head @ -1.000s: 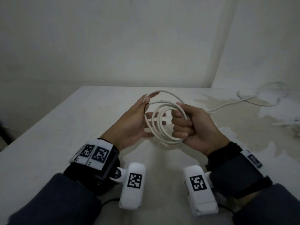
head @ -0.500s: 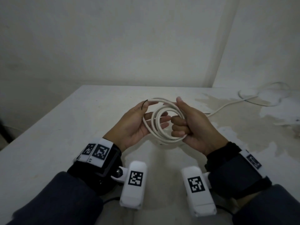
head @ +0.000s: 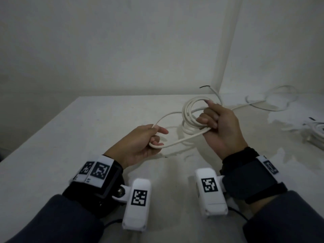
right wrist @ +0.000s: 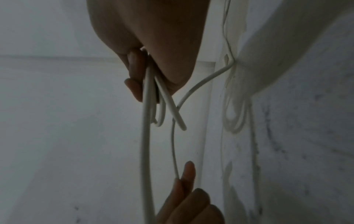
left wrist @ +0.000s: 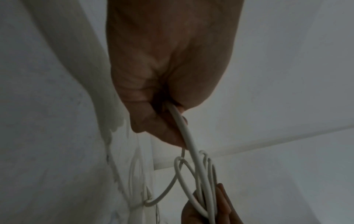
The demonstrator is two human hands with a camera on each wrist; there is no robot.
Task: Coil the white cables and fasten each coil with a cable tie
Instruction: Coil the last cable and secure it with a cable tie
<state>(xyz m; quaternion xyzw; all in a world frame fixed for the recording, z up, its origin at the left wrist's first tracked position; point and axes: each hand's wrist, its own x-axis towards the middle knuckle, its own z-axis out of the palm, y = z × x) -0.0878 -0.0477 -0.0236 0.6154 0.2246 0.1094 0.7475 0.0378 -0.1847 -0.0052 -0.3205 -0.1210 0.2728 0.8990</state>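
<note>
A white cable coil (head: 188, 113) of several loops stands upright over the table, gripped at its lower right by my right hand (head: 216, 125). A single strand of the same cable (head: 182, 140) runs left from the coil to my left hand (head: 150, 142), whose curled fingers hold a bend of it; in the left wrist view that strand (left wrist: 188, 136) leaves the fist toward the loops (left wrist: 203, 181). In the right wrist view the loops (right wrist: 151, 94) pass under my fingers. The cable's dark-tipped end (head: 204, 86) sticks up behind the coil. No cable tie is visible.
The white table (head: 70, 137) has a stained patch at the right. Loose white cable (head: 263, 104) lies by the far right wall. A coiled white cable (head: 315, 130) sits at the right edge. Walls meet behind the table.
Both hands have moved apart: the left hand drew a strand out to the left and down, while the right hand carried the coil to the right and away.
</note>
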